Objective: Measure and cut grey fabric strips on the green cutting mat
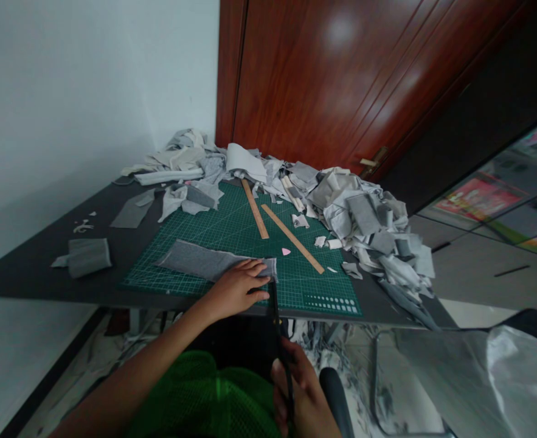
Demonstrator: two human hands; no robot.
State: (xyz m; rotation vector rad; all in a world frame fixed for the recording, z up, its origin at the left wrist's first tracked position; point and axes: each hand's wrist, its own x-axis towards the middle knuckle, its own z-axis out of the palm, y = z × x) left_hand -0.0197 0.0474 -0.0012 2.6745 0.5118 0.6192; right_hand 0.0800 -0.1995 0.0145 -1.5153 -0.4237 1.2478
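A strip of grey cloth (195,258) lies across the front of a green cutting mat (232,210). My left hand (241,286) rests flat on the strip near its right end, fingers stretched out to the right. My right hand (298,383) is closed around the handles of black scissors (277,316). Their blades point away from me and reach the front edge of the cloth's right end, just right of my left fingertips. Whether the blades are parted cannot be made out.
Two wooden rulers (293,238) and a small pink piece (286,251) lie on the mat. Heaped cloth scraps (336,201) line the table's back and right side. A folded grey cloth (89,257) sits at left. A chair (414,365) stands at right.
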